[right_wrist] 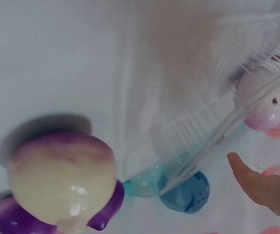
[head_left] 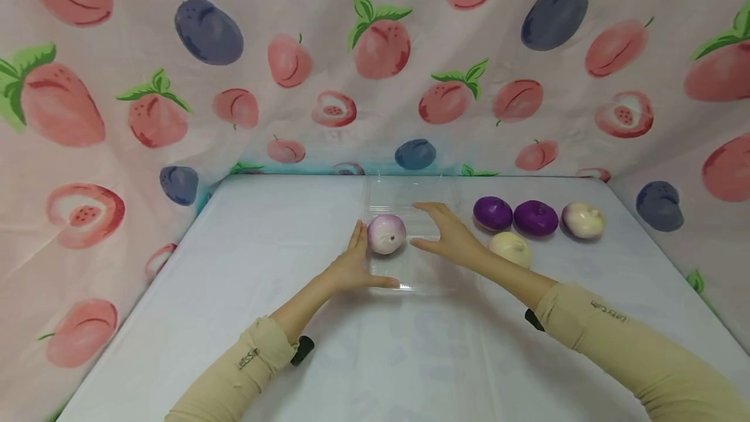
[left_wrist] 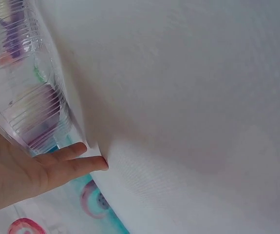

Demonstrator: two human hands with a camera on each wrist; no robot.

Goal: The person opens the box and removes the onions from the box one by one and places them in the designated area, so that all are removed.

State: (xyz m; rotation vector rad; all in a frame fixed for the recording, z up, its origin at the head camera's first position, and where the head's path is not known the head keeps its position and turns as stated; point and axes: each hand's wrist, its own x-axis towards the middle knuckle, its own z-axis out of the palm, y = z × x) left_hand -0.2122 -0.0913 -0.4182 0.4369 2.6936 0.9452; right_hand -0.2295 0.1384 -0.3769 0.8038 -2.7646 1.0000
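Observation:
A clear plastic clamshell box (head_left: 436,275) lies on the table with its lid (head_left: 413,191) folded back toward the wall. Inside its left part sits a pale purple-and-white onion (head_left: 387,234). My left hand (head_left: 349,272) touches the box's left side with straight fingers, the thumb stretched along the front edge. In the left wrist view, ribbed plastic wall (left_wrist: 28,117) stands between that hand and the onion. My right hand (head_left: 454,239) is over the right part of the box, fingers and thumb spread apart and nothing between them.
Right of the box are two dark purple onions (head_left: 493,213) and a white-and-purple onion (head_left: 583,221) in a row. A pale onion (head_left: 511,249) lies in front of them, partly behind the right forearm. Fruit-printed cloth (head_left: 381,116) hangs behind the white table (head_left: 281,226).

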